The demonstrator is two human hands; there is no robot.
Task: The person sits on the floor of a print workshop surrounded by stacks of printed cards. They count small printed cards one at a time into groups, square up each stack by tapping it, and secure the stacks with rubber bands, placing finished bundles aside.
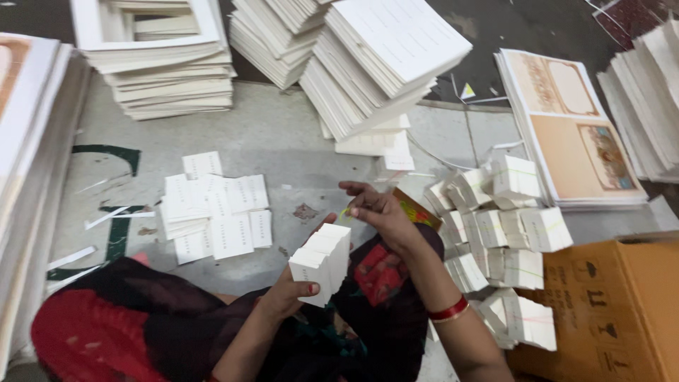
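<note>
White small cards form a block (322, 263) clasped in the left hand (286, 293), the right hand (378, 212) pinching a rubber band (346, 211) above it; banded bundles (506, 233) lie finished, loose cards (212, 212) remain on the floor (297, 141).

The person is wearing a loose black and red patterned fabric garment (141, 332) draping over the lap and knees. A shiny red bangle (450, 310) is circling the right wrist. Red polish is showing on a nail of the left hand (286, 293). Both forearms are showing bare, without sleeves.
</note>
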